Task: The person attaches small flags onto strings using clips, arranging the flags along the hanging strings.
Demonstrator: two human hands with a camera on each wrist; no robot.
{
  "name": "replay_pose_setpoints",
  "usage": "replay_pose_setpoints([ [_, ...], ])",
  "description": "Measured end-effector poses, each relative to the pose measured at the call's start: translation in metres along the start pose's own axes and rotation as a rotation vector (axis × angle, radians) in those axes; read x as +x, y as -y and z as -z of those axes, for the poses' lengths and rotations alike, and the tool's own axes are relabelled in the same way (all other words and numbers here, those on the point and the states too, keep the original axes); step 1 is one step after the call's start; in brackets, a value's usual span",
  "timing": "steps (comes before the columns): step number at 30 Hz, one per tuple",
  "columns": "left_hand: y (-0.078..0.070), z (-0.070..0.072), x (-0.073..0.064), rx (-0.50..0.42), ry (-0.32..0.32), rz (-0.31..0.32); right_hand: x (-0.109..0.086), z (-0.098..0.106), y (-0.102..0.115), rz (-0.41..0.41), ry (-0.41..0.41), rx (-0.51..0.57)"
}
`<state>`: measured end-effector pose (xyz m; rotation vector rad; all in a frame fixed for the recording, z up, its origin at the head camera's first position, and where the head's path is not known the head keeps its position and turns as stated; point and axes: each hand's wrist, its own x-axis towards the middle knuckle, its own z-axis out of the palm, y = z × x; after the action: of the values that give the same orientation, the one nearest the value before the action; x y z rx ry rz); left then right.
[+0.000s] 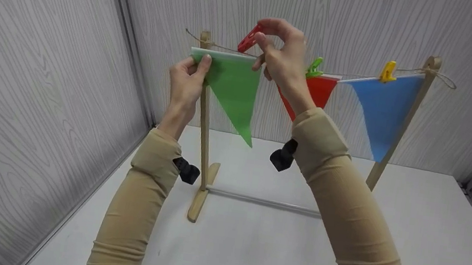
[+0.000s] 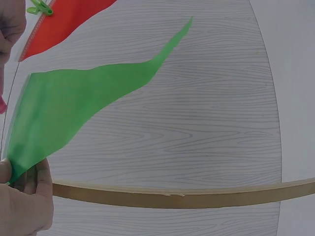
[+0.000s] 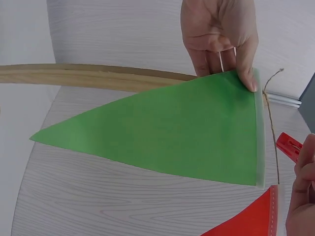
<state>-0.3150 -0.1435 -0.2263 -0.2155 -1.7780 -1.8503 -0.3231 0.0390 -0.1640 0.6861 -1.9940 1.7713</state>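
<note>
A green triangular pennant (image 1: 237, 89) with a white top edge hangs by its left top corner from my left hand (image 1: 185, 82), pinched between thumb and fingers. My right hand (image 1: 285, 54) pinches a red clothespin (image 1: 249, 38) just above the twine (image 1: 228, 49). In the right wrist view the red clothespin (image 3: 289, 146) is beside the twine, apart from the green pennant (image 3: 197, 128). To the right, a red pennant (image 1: 321, 91) hangs under a green clothespin (image 1: 315, 67), partly hidden by my right arm. A blue pennant (image 1: 384, 111) hangs under a yellow clothespin (image 1: 388, 72).
The twine runs between two wooden posts, the left post (image 1: 203, 128) and the right post (image 1: 399, 140). A pale rod (image 1: 263, 201) joins them low down, above the white table (image 1: 220, 249). Wood-grained grey panels (image 1: 42, 79) stand at the left and back.
</note>
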Motion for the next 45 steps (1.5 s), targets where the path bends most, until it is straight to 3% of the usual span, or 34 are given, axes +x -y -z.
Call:
replay_pose_setpoints([
  [12, -0.002, -0.003, 0.002, 0.018, -0.007, 0.003, 0.011, -0.009, 0.0, 0.047, -0.027, -0.109],
  [28, -0.003, -0.007, 0.004, 0.017, -0.012, 0.008, 0.011, -0.01, -0.004, -0.008, -0.035, -0.132],
  [36, -0.003, -0.006, 0.002, -0.021, 0.004, 0.0, 0.011, -0.013, -0.005, 0.054, -0.069, -0.321],
  [45, -0.004, -0.008, 0.003, -0.032, 0.004, -0.003, 0.01, -0.012, -0.004, 0.043, -0.021, -0.358],
])
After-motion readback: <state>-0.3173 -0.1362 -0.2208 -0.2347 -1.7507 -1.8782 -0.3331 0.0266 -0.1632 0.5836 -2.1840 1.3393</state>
